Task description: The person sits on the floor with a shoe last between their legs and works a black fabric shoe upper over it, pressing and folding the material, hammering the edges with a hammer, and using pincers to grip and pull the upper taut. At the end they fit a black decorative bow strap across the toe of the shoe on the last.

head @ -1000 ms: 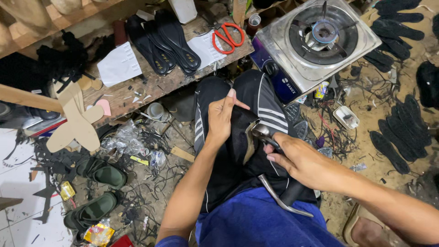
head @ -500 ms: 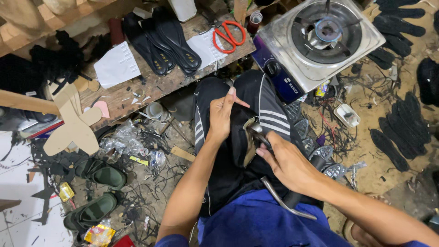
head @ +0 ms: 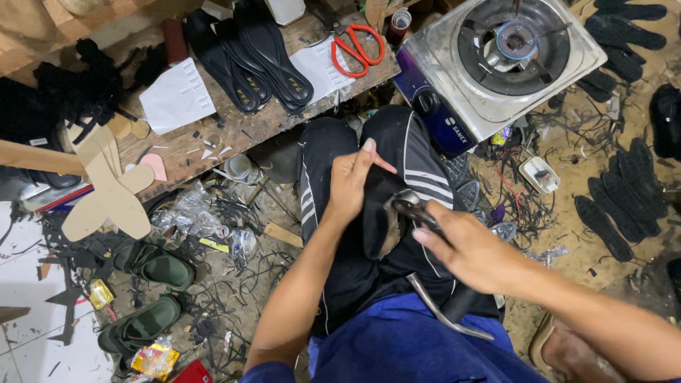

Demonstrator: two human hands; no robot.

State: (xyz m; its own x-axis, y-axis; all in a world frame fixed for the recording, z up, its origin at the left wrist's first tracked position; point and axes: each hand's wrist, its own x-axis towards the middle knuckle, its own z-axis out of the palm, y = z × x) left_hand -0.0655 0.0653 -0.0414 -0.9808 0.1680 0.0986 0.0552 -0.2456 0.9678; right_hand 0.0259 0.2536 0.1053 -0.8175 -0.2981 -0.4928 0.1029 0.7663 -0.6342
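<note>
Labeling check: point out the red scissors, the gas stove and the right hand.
red scissors (head: 357, 48), head view, on a handle loop.
gas stove (head: 589, 53), head view, on its steel top.
right hand (head: 468, 248), head view, back of hand.

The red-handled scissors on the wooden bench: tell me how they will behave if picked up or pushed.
The red-handled scissors look rigid, metal-bladed, so probably stiff and fairly heavy for their size. Lying flat on a white paper sheet, they would likely slide, not roll. The looped handles should give a secure grip.
</note>
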